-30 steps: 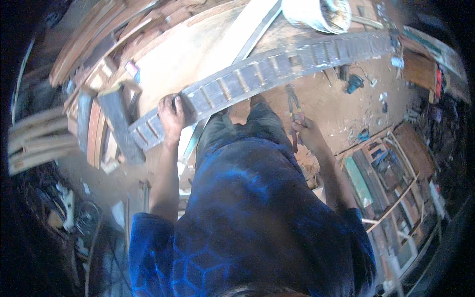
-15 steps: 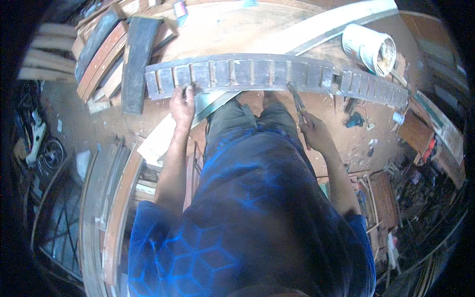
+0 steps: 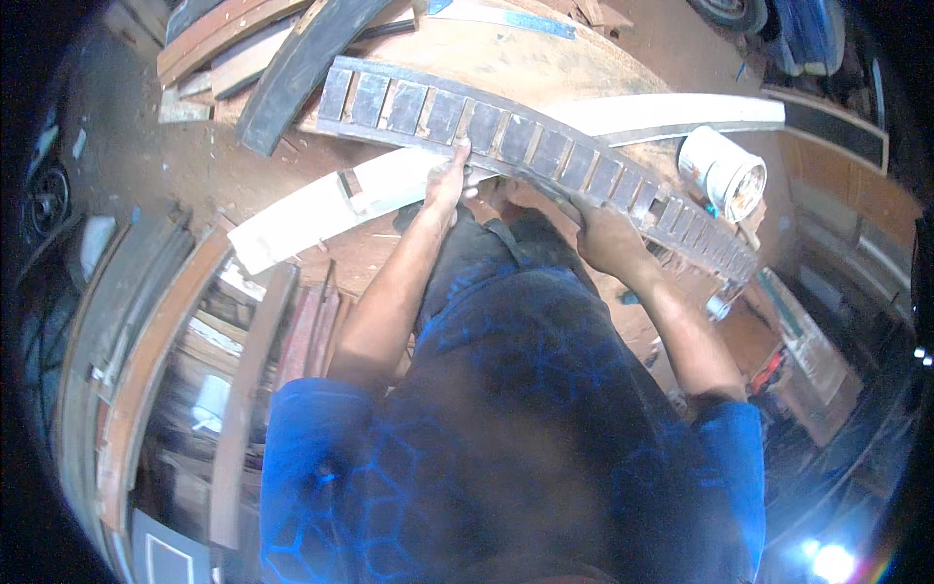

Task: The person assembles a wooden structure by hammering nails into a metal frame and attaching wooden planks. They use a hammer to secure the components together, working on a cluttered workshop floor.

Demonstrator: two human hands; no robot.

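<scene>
A long curved dark grey wooden piece (image 3: 443,115), with a row of slat-divided panels, slants from upper left to lower right in front of me. My left hand (image 3: 450,185) is closed on its near edge, left of the middle, with the thumb over the top. In my right hand (image 3: 608,236) is a slim dark hand tool (image 3: 547,185) with its tip at that near edge. Its exact kind is blurred. Under the curved piece, a white curved board (image 3: 302,219) crosses at an angle.
Dark and reddish curved boards (image 3: 311,73) are stacked at the upper left. A white bucket (image 3: 708,161) lies tilted at the right. Timber lengths (image 3: 136,341) fill the lower left. A wheel (image 3: 730,8) shows at the top right edge.
The view has turned, so the curved piece now slants down to the right. My left hand sits farther along its near edge. The tool in my right hand now points left along that edge.
</scene>
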